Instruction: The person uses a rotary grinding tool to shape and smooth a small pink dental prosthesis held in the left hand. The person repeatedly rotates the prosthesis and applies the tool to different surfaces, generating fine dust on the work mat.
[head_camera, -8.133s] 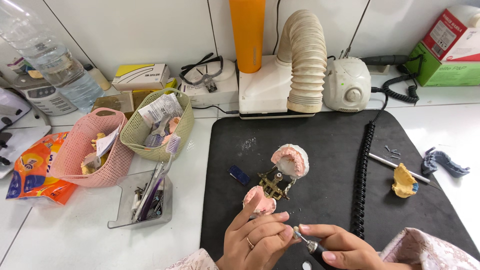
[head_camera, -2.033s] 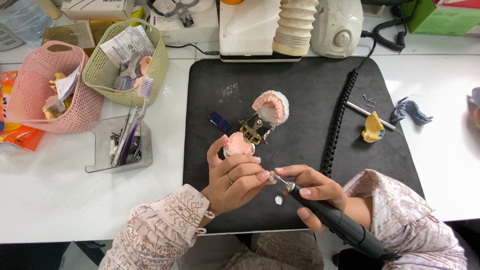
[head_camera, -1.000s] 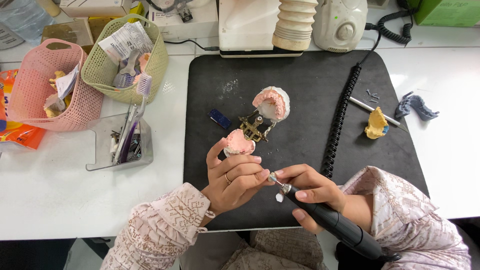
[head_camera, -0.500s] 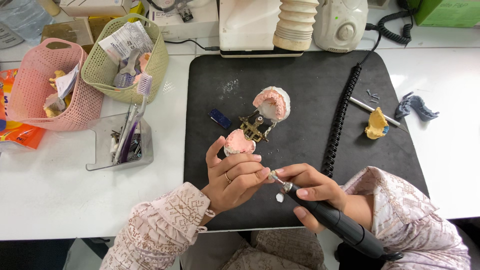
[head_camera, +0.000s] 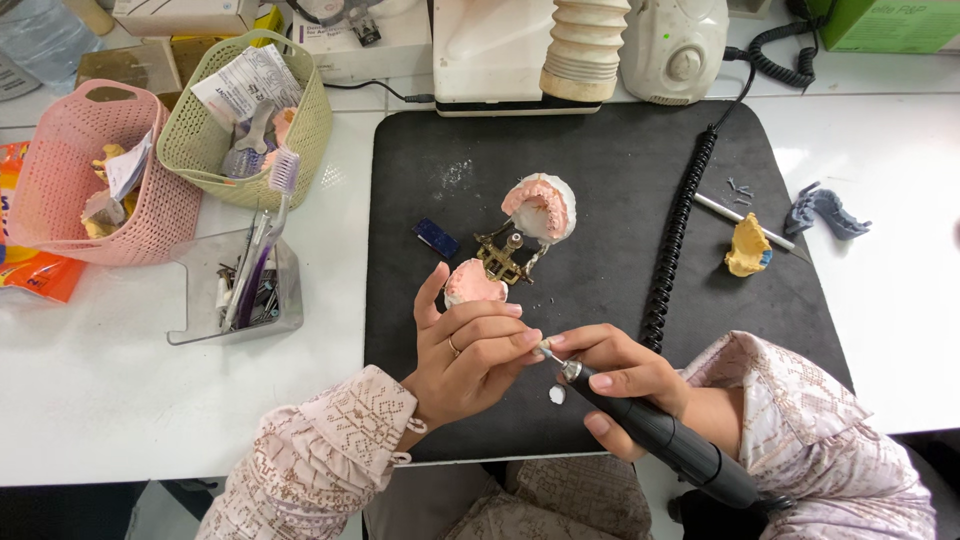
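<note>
Here, left hand (head_camera: 470, 355) pinches tiny pale piece at fingertips — light, likely brittle, easily dropped; pinch by edges. Right hand (head_camera: 620, 375) closed round black rotary handpiece (head_camera: 660, 440) — rigid, pen-style hold near tip.

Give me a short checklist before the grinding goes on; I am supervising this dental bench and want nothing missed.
1. Handpiece grip: right hand wraps the black rotary handpiece near its metal nose. Ok.
2. Workpiece hold: left hand pinches something tiny at its fingertips against the bur; the piece itself is hidden. Cannot tell.
3. Articulator with pink denture models stands clear of both hands on the black mat. Ok.
4. Small white fragment lies loose on the mat under the handpiece. Not ok.
5. Coiled cord runs beside the right hand, not across the hands. Ok.
</note>
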